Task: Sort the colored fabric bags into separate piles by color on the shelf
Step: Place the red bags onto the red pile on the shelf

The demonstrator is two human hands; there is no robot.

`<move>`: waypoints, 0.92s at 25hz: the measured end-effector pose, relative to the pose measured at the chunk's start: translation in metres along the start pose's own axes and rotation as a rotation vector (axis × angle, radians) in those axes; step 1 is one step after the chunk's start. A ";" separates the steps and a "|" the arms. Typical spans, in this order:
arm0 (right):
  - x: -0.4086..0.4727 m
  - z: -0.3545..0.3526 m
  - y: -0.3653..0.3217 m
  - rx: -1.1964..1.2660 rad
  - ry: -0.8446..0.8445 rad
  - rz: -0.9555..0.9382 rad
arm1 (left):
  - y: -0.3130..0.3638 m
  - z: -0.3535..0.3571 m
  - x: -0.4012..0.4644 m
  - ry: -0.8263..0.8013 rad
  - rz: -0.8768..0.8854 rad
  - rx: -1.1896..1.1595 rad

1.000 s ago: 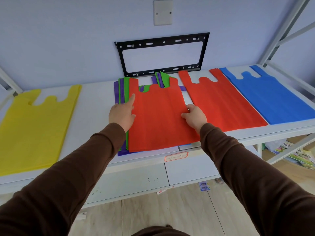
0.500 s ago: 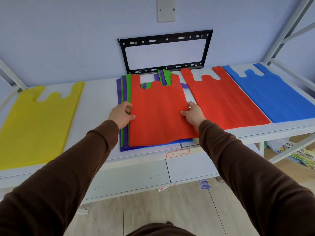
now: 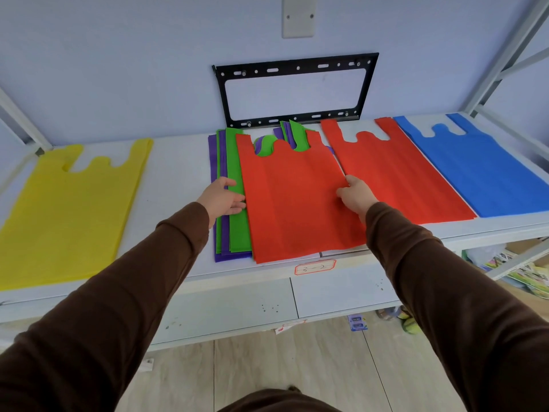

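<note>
The right hand rests palm-down on the right edge of the flat red-orange fabric bag with cut-out handles, its thumb pressed on the cloth and its fingers curled at the edge, though whether they reach under the cloth cannot be told. The left hand lies at the bag's left edge with its fingers loosely spread and bent, fingertips touching the red edge and the palm lying over the green fabric bag just beneath; it grips nothing that can be seen. Both arms reach forward and slightly inward from the bottom corners of the view, covered to the wrist in dark brown sleeves. The red-orange bag lies on top of the mixed stack in the middle of the white shelf, skewed so its lower end swings right, and it leaves uncovered green and purple fabric layers along the stack's left side and at the handle notches. Just to its right, with edges touching or overlapping near the right hand, lies a second flat red-orange bag, and beside that a flat blue fabric bag. Well apart on the left end of the shelf lies a flat yellow fabric bag. Behind the stack, a black rectangular metal bracket is fixed to the pale wall.
</note>
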State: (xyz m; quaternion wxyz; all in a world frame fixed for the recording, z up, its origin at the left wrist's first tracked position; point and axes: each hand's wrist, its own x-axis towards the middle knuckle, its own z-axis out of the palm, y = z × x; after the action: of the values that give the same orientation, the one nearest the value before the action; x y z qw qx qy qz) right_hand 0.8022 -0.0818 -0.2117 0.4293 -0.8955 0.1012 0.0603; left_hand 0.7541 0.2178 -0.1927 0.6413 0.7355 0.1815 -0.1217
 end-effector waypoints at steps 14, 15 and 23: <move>-0.005 0.024 -0.005 0.167 0.029 0.005 | 0.005 0.008 0.003 -0.017 0.055 0.219; -0.005 0.026 -0.007 0.188 0.027 -0.001 | 0.006 0.006 0.003 -0.028 0.048 0.255; -0.005 0.020 -0.008 -0.084 0.138 -0.069 | 0.011 0.005 -0.001 -0.032 0.059 0.009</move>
State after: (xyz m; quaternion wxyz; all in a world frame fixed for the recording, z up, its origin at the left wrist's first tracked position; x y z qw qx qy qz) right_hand 0.7985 -0.0606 -0.2169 0.3852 -0.9177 0.0970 -0.0123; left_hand 0.7580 0.2111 -0.1833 0.6440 0.7415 0.1488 -0.1151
